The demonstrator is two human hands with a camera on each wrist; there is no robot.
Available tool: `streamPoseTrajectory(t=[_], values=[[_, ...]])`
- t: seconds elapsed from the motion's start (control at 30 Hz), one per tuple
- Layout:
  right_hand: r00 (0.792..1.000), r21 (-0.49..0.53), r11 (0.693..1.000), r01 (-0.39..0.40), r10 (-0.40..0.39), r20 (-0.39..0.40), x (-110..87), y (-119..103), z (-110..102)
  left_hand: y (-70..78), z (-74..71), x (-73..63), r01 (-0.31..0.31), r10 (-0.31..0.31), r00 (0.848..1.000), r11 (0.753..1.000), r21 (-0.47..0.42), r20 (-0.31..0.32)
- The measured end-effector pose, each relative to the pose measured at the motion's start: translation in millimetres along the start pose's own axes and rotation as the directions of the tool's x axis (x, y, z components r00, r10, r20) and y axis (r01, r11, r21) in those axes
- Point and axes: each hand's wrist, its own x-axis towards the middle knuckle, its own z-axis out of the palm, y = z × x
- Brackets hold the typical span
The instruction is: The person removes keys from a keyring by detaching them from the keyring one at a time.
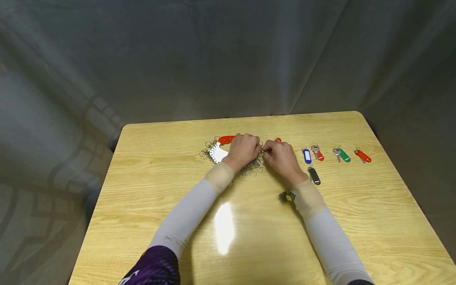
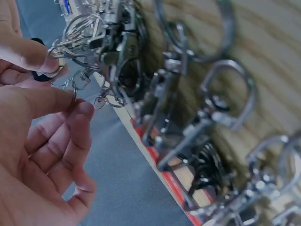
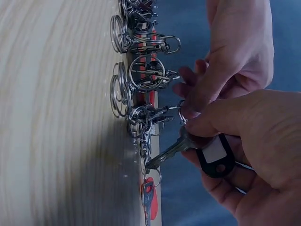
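My left hand (image 1: 244, 148) pinches a small metal split ring (image 2: 75, 89) between thumb and fingertip. Close beside it, my right hand (image 1: 281, 157) grips a key (image 3: 171, 153) and a black key tag (image 3: 216, 157) with a white label. The key's toothed end sticks out from the fingers. The two hands' fingertips meet around the ring (image 3: 182, 110) in the right wrist view. Under and around the left hand lies a white notched plate (image 1: 215, 153) with a red handle (image 1: 226, 139), partly hidden by that hand. Many metal swivel clasps with rings (image 2: 164, 94) lie around it.
A red tag (image 1: 278, 139) shows just behind my right hand. Farther right lie a blue tag (image 1: 307, 156), a key with a red tag (image 1: 318, 153), a green one (image 1: 343, 155), another red one (image 1: 363, 156) and a black tag (image 1: 314, 176). A grey curtain (image 1: 221, 59) hangs behind the table.
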Motion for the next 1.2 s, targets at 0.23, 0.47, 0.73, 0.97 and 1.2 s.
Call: streamPoseTrajectory(t=[0.23, 0.47, 0.73, 0.97, 1.2], values=[[0.988, 0.140, 0.979, -0.149, 0.153, -0.018, 1.4, -8, 1, -1.3, 0.3, -1.6, 0.026, -0.026, 1.000, 0.997, 0.070, -0.009], [0.953, 0.274, 0.914, -0.299, 0.300, 0.040, 2.0, -15, -5, -4.1, 1.7, -3.0, 0.097, -0.098, 0.995, 0.994, -0.043, -0.022], [0.951, 0.238, 0.920, -0.310, 0.300, 0.077, -1.9, -3, -29, -7.2, 1.3, -5.0, 0.079, -0.080, 0.997, 0.994, -0.072, -0.008], [0.938, 0.131, 0.931, -0.340, 0.327, 0.114, -23.4, 30, -76, -7.7, -0.3, -7.4, 0.076, -0.069, 0.995, 0.991, -0.113, 0.065], [0.914, -0.053, 0.924, -0.380, 0.383, 0.130, -63.7, 83, -119, -3.7, -6.8, -8.2, 0.056, -0.044, 0.994, 0.991, -0.120, 0.104]])
